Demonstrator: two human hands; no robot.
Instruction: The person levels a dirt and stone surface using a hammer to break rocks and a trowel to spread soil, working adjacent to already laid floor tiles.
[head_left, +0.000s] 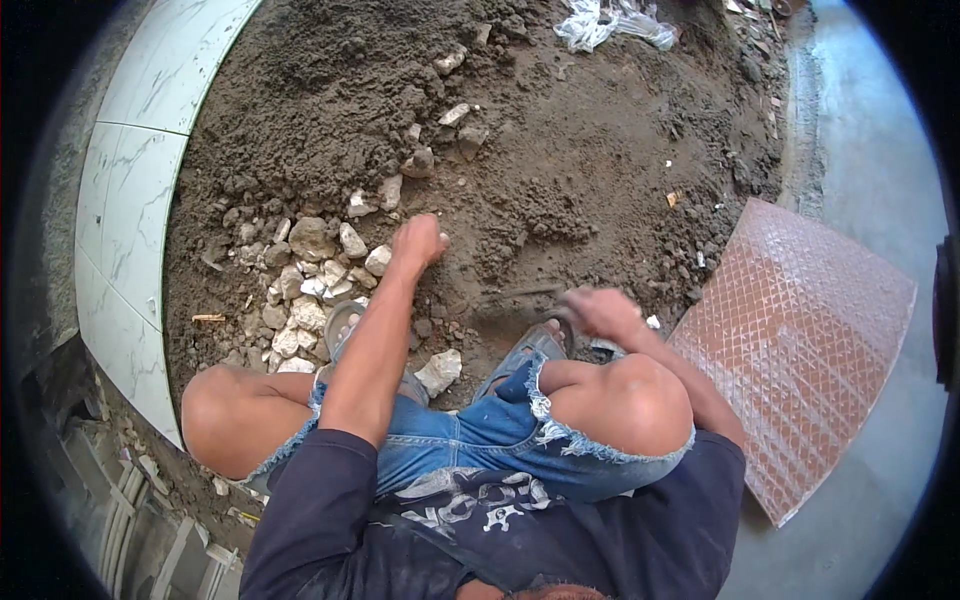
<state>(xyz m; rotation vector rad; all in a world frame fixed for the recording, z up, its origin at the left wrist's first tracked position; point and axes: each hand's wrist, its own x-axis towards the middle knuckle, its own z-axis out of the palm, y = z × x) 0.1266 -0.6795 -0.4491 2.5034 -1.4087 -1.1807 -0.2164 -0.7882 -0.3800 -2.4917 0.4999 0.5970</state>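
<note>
My left hand (420, 241) reaches over the damp soil just right of a heap of pale broken stones (307, 318). Its fingers are curled in, and a small pale spot shows at the fingertips; what they hold, if anything, I cannot make out. Low over the ground by my right foot, my right hand (603, 313) is closed and smeared by motion. From it a thin dark tool (530, 291) points left across the soil; its exact kind is unclear. A larger pale stone (438, 372) lies between my feet.
White marbled tiles (130, 215) border the soil on the left. A reddish tile with a ridged grid (800, 350) lies at the right on grey floor. Crumpled clear plastic (615, 25) sits at the far edge. Loose soil (290, 110) is heaped at the far left.
</note>
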